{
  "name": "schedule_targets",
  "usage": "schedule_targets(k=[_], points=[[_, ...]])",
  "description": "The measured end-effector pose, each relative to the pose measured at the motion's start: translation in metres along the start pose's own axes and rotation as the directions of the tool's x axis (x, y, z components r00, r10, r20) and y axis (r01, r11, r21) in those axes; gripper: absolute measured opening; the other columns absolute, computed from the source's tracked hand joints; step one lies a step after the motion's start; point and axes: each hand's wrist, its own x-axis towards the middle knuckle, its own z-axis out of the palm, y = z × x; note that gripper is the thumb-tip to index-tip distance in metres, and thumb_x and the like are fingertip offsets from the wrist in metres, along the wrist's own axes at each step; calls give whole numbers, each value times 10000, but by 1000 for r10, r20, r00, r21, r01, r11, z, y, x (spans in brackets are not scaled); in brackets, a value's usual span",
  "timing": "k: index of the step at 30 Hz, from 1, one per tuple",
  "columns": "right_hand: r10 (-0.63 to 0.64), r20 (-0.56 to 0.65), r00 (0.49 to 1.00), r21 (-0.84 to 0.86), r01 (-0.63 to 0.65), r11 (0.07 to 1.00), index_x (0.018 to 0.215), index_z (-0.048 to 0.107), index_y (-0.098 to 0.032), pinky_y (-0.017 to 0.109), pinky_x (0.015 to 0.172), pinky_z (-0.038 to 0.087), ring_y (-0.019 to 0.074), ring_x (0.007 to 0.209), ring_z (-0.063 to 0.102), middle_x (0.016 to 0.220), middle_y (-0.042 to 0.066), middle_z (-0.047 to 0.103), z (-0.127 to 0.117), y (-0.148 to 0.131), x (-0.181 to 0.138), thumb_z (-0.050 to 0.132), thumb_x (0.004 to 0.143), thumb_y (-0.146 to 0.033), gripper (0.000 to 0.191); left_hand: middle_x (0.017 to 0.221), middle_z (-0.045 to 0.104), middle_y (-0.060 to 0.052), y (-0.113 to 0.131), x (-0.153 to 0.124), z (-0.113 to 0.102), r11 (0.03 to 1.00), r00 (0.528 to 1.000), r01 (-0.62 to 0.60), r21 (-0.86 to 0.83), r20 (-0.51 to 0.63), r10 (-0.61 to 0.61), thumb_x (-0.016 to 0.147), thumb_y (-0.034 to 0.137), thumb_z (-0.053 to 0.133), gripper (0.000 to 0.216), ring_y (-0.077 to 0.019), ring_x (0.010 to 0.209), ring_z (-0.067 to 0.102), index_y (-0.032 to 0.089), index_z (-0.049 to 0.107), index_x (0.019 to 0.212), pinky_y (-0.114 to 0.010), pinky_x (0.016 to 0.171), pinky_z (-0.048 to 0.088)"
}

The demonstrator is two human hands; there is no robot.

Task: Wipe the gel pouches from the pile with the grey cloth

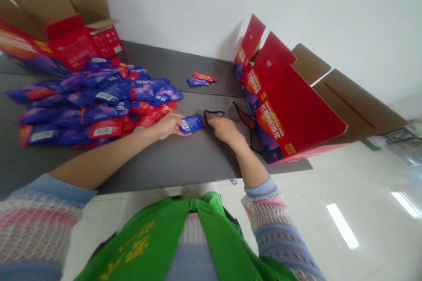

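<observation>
My left hand point(169, 125) and my right hand point(223, 129) meet over the grey table point(184, 158), each closed on one end of a small blue sachet point(191, 123) lying between them. A big pile of blue and red sachets point(95, 103) lies just left of my left hand. Beside my right hand's fingertips sits a thin dark loop point(214, 114); whether the fingers touch it I cannot tell.
An open red carton point(286, 109) stands at the right table edge. Another open red and brown carton point(56, 30) sits at the far left. Two loose sachets point(201, 80) lie near the wall. A green bag point(171, 241) hangs at my front.
</observation>
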Motion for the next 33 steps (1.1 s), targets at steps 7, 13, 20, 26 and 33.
schedule_targets(k=[7,13,20,26,33], points=[[-324,-89,942,128,333,934,1244,672,-270,306,1043,471,183,1336,547,1433,14,606,-1,-12,-2,418,912,-47,474,734,738,-129,2,-2,2,1000,1000,17,23,-13,-17,655,17,561,252,-242,658,732,77,700,856,-434,728,627],[-541,-118,833,231,553,801,1331,628,-314,362,1171,349,151,1442,419,1483,-25,554,9,-26,5,417,904,-16,562,652,698,-72,3,-1,-2,999,999,6,52,-33,-4,727,68,559,245,-200,521,658,129,746,872,-320,529,585],[-529,-67,846,198,531,824,1294,655,-323,353,1167,340,139,1431,432,1464,-52,570,4,-18,5,397,927,-22,541,735,740,-116,8,0,-5,997,997,71,14,41,-72,687,-45,480,421,-229,649,725,60,716,1019,-466,733,629],[-202,-60,977,67,206,976,1170,742,-286,267,913,486,184,1271,594,1350,-18,670,-3,11,5,430,908,-68,461,797,756,-159,10,-2,-6,995,993,98,-30,62,-96,725,-53,500,371,-277,748,762,37,658,1048,-435,765,629],[-84,-163,983,47,93,995,1246,699,-292,288,893,486,211,1281,576,1392,-23,639,-7,30,4,401,897,-52,518,803,766,-148,9,0,-8,995,993,94,18,68,-95,727,-21,526,314,-267,723,762,75,672,988,-398,739,633]])
